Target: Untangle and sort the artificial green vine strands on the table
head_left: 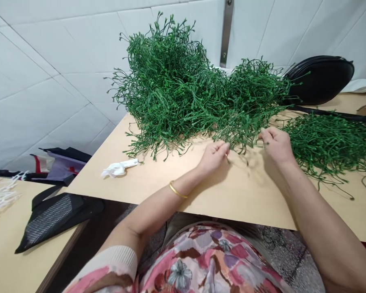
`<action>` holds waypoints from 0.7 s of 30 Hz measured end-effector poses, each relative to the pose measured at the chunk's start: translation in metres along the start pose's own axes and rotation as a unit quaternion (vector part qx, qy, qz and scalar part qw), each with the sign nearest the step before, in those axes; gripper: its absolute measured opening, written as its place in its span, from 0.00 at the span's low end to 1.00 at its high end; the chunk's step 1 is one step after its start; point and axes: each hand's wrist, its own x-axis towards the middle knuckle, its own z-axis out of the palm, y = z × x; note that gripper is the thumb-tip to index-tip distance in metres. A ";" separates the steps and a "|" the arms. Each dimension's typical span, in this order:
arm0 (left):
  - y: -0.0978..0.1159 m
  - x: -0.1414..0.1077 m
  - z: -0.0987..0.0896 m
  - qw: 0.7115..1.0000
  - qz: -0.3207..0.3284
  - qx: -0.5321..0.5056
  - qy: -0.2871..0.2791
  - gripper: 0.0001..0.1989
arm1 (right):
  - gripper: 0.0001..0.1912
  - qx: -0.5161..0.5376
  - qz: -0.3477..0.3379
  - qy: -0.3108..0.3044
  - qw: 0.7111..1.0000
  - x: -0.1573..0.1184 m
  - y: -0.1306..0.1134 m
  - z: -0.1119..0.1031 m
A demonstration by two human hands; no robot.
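Note:
A big heap of thin green artificial stems (171,85) with small tips stands against the wall at the back of the table. A second, lower pile of green stems (329,140) lies on the right. My left hand (214,155), with a gold bangle on its wrist, is pinched just above the tabletop in front of the heap, with a green stem at its fingertips. My right hand (276,142) is closed between the two piles, its fingertips pressed together; what they hold is too blurred to make out. Loose blurred stems lie between and behind my hands.
A crumpled white tissue (117,168) lies on the table (158,185) at the left. At the back right is a black bag (321,80) with its strap. Past a gap on the left, another table (6,236) bears a black mesh item (50,215) and white strands (3,195).

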 end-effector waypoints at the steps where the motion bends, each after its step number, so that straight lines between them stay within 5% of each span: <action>1: -0.001 0.003 -0.003 0.999 -0.016 -0.028 0.016 0.17 | 0.14 -0.014 0.011 -0.003 1.000 -0.001 -0.007 -0.009; 4: -0.004 0.010 -0.008 0.992 -0.055 -0.102 0.040 0.14 | 0.16 -0.061 0.005 -0.039 0.997 -0.006 -0.033 -0.035; 6: -0.003 0.010 -0.009 0.990 -0.064 -0.118 0.033 0.13 | 0.16 -0.135 0.000 -0.001 0.991 -0.005 -0.038 -0.052; 9: 0.000 0.007 -0.009 0.991 -0.058 -0.116 0.005 0.13 | 0.13 -0.295 0.038 0.086 0.951 0.005 -0.015 -0.077; 13: 0.000 0.005 -0.009 0.989 -0.055 -0.134 -0.003 0.12 | 0.11 -0.388 0.039 0.072 0.918 0.010 0.021 -0.093; 17: -0.005 0.010 -0.011 0.990 -0.060 -0.127 0.014 0.12 | 0.07 -0.212 -0.086 0.098 0.969 -0.014 -0.005 -0.065; 19: -0.006 0.012 -0.012 0.991 -0.061 -0.120 0.018 0.11 | 0.08 -0.034 -0.129 0.010 0.991 -0.028 -0.030 -0.042; 21: -0.006 0.012 -0.012 0.991 -0.063 -0.113 0.018 0.10 | 0.09 0.042 -0.154 -0.096 0.983 -0.035 -0.048 -0.018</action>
